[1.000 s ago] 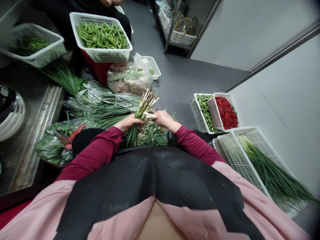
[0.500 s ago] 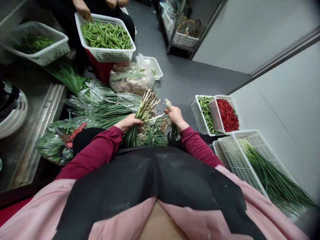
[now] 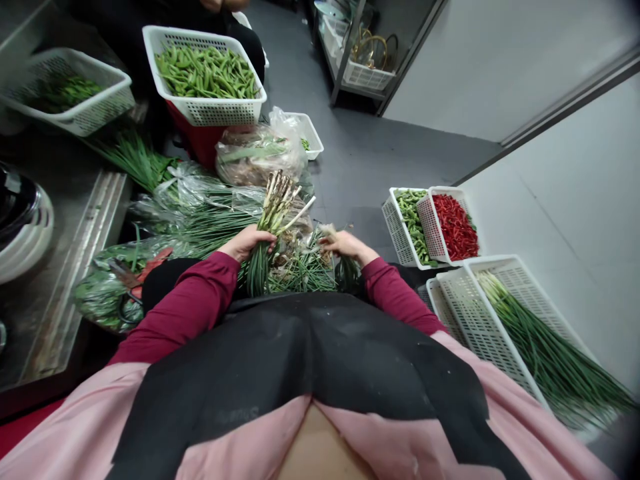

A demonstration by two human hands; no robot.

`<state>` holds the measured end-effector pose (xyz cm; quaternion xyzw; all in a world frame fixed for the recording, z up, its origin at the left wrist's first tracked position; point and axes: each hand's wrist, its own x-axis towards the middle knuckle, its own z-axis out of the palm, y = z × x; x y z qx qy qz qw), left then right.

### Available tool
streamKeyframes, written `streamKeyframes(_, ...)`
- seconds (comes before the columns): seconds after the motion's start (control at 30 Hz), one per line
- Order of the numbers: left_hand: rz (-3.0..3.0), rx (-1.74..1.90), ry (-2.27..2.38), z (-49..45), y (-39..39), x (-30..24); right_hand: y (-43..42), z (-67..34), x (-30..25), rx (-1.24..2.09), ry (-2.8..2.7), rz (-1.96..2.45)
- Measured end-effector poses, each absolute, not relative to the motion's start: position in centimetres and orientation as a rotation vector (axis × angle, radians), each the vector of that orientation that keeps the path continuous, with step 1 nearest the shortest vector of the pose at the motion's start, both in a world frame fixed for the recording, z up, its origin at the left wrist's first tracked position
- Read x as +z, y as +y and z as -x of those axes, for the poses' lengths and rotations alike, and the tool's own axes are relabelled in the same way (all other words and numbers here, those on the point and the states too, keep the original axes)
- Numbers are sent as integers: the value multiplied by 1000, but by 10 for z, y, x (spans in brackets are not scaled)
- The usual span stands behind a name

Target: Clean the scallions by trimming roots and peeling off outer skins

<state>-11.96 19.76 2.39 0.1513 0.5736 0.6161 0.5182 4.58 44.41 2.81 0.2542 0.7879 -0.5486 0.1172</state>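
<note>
My left hand (image 3: 249, 241) is closed around a bunch of green onions (image 3: 274, 207), white root ends pointing up and away from me. My right hand (image 3: 343, 244) rests low on a loose pile of green stalks and trimmings (image 3: 303, 267) in front of my lap, fingers curled into the pile; what it grips, if anything, is hidden among the stalks. I wear dark red sleeves and a black apron over pink.
White baskets at the right hold trimmed green onions (image 3: 543, 340), red chillies (image 3: 454, 225) and green beans (image 3: 411, 217). A basket of green pods (image 3: 205, 70) sits ahead on a red stand, with another person behind it. Plastic bags of greens (image 3: 250, 157) and red-handled scissors (image 3: 137, 270) lie at the left.
My right hand pulled a strip off the bunch, swung out to the right, then dropped onto the pile. The bunch in my left hand tilted slightly left. The other person's hand left the pod basket.
</note>
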Motion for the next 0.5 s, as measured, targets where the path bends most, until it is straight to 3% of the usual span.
streamKeyframes(0.17, -314, 1459, 1363, 117, 202, 19, 405, -41, 21, -1478, 2454, -875)
streamKeyframes(0.37, -378, 1397, 1261, 96, 213, 15, 383, -22, 44, -2039, 2416, -804)
streamKeyframes(0.5, -405, 1405, 1166, 89, 216, 16, 386, -18, 45, -2103, 2361, -1013)
